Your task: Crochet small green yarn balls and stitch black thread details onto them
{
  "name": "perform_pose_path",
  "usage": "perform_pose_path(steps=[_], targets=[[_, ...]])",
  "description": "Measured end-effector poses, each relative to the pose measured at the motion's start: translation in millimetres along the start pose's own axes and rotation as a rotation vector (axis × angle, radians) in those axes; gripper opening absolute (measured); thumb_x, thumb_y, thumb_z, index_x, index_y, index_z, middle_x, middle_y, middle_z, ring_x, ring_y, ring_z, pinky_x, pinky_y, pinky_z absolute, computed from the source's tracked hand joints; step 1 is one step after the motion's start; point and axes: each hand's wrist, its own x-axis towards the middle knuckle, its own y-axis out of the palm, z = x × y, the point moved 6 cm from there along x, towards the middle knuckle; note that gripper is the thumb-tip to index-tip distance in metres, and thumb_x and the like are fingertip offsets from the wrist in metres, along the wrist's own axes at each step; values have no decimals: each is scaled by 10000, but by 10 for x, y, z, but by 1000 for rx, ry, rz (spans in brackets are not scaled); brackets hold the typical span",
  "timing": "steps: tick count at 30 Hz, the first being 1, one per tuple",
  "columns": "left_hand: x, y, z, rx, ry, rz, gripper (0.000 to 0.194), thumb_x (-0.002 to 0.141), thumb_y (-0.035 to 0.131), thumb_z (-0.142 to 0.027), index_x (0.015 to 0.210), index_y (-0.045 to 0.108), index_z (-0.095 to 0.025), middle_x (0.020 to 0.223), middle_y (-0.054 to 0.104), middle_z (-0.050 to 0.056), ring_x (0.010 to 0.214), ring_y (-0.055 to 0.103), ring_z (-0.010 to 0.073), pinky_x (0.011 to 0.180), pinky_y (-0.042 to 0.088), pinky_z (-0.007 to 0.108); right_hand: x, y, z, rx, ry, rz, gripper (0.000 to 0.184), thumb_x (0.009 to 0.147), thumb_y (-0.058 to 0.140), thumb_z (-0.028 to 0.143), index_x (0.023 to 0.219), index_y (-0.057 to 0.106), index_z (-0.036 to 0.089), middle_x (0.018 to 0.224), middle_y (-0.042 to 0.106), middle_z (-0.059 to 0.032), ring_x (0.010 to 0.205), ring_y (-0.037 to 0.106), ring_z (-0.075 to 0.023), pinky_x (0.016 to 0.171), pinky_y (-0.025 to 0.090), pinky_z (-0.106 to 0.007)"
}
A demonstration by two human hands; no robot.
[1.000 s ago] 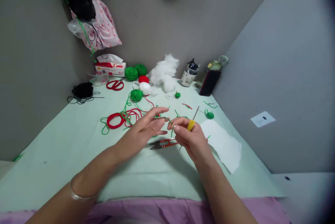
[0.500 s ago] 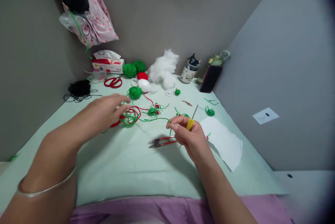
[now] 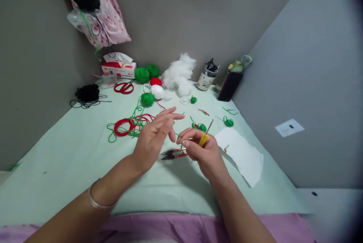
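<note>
My left hand (image 3: 154, 137) is open, its fingers stretched toward the right hand, with a bit of green yarn showing between the two. My right hand (image 3: 202, 150) is closed around a crochet hook (image 3: 203, 139) with a yellow grip, its metal tip pointing up and away. Its thumb and forefinger also pinch the green yarn (image 3: 181, 147). Under the hands lie red-handled thread snips (image 3: 172, 154), partly covered by the right hand. Left of my left hand, loose green and red yarn (image 3: 137, 122) lies tangled around a red ring (image 3: 124, 127).
Green yarn balls (image 3: 147, 99), a white ball (image 3: 157, 92), white stuffing (image 3: 181, 74), red scissors (image 3: 124, 88) and a tissue box (image 3: 119, 69) stand behind. Small green crocheted pieces (image 3: 202, 127) and white paper (image 3: 241, 156) lie rightward. A pen cup (image 3: 205, 80), phone (image 3: 230, 86) and black yarn (image 3: 87, 93) flank these.
My left hand has moved right from above the tangled yarn to beside my right hand, uncovering the red ring. My right hand has stayed nearly in place, holding the hook and yarn.
</note>
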Motion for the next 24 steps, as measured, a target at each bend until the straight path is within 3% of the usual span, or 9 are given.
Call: perform_pose_path(steps=[3,5,7,10,12,17,24], targets=[[-66,9,22,342,109,22,278,1013,531,-312,902,764,-212,1358,698,90,1517,361,293,1276,183,520,15,-67,1,-41,-24,-114,174,831,790,338,796,709,187,846,669,6,497,299,-33,449,200,-231],[-110,19,93,319,39,14,247,1002,558,-309,1088,764,-203,1400,671,95,1518,358,287,1264,221,500,17,-80,7,-87,-38,-153,173,834,778,339,795,706,186,825,655,9,508,316,-41,459,213,-233],[-148,43,190,148,-106,-5,264,990,597,-337,1166,748,-212,1368,691,83,1438,474,277,1214,331,453,12,-69,12,-125,-43,-162,171,834,766,338,790,702,185,791,637,11,524,333,-51,471,227,-235],[-192,95,312,-152,-299,-45,275,948,678,-366,1182,757,-245,1186,764,43,1171,663,229,1053,486,356,1,-47,18,-159,-50,-172,169,826,758,326,771,690,181,779,629,5,557,369,-66,486,247,-239],[-203,108,356,-265,-359,-71,270,911,732,-356,1159,776,-259,1045,778,18,1030,691,193,955,519,298,-2,-37,20,-174,-46,-176,166,822,756,320,765,686,181,811,645,-5,574,395,-72,485,256,-241],[-193,37,359,-262,-366,-149,214,863,791,-322,1070,811,-273,914,739,-14,883,653,131,843,515,217,3,-35,64,-186,-98,-175,120,852,720,283,777,686,196,859,675,-5,580,422,-76,504,310,-242],[-171,45,363,-349,-416,-119,246,847,805,-333,1085,803,-271,874,715,-22,768,682,110,779,547,222,16,-83,62,-192,-112,-174,127,859,746,317,797,721,209,862,665,-4,622,498,-92,564,409,-252]])
